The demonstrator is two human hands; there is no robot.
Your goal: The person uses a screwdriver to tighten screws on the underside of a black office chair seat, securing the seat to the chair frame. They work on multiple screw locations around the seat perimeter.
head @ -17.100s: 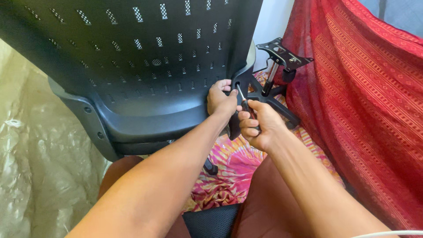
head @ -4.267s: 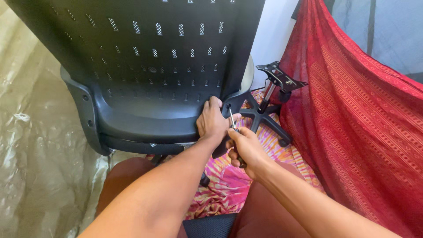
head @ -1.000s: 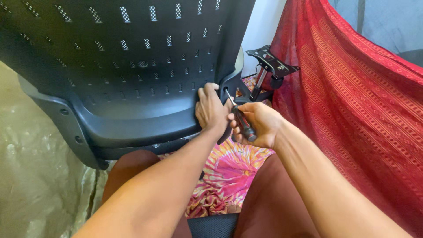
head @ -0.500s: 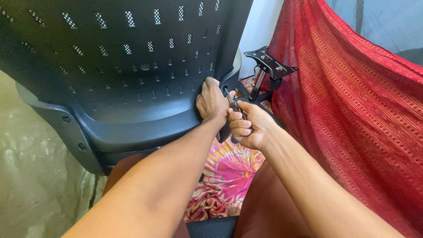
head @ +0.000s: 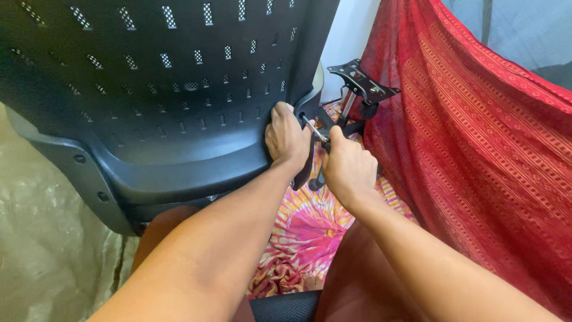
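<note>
Mid-fastening, to judge by the grip: left hand clamped over the right edge of the black perforated chair back, fingers curled around the rim and thumb pressed on the near face, bracing the shell. Right hand closed in a fist around the handle of a slim metal driver, shaft running up and left from the knuckles to a hole in the chair's side edge, just beyond the left fingertips. Tip seated at or in that hole; whether a screw sits there, and how far home, cannot be told, since the spot is small and partly hidden by the thumb. Chair back apparently not yet joined to a seat or base, so plenty likely left. Just past the right knuckles, a black metal seat mechanism plate on a post, with black base legs below it, lying loose on the floor. Beneath both wrists, a pink tie-dye cloth. To the right of the right fist, a red patterned drape hanging close, near enough to crowd the elbow. Left of the left forearm, crinkled clear plastic sheeting. Tight quarters between the chair edge and the base legs for swinging the tool.
</note>
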